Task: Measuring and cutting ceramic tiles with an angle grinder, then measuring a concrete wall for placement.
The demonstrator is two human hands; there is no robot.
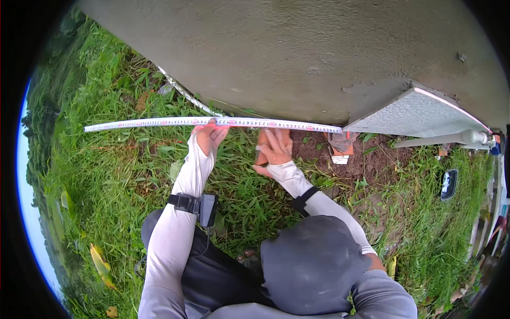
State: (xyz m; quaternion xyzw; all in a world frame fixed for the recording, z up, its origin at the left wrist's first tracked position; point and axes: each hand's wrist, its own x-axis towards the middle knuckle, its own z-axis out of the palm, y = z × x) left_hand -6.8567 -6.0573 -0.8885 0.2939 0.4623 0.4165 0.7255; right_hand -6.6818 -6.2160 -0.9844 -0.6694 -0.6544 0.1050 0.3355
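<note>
A long white measuring strip (133, 124) with small dark and red marks runs sideways in front of the wall. My left hand (210, 135) is closed on it near its middle, the fingertips at its lower edge. Just to the right, below the strip, my right hand (276, 151) grips a reddish-orange brick (287, 139), fingers over its top and thumb toward me. Much of that brick is hidden by the hand. The strip's right end meets the corner of a grey slab (419, 114) that leans out from the wall.
Past the strip rises a grey rendered wall (265, 58), with a white pipe (186, 94) along its foot. Broken brick pieces (340, 146) lie on bare soil at right. A pale pipe (430, 141) runs below the slab. A dark-rimmed object (449, 184) lies in grass.
</note>
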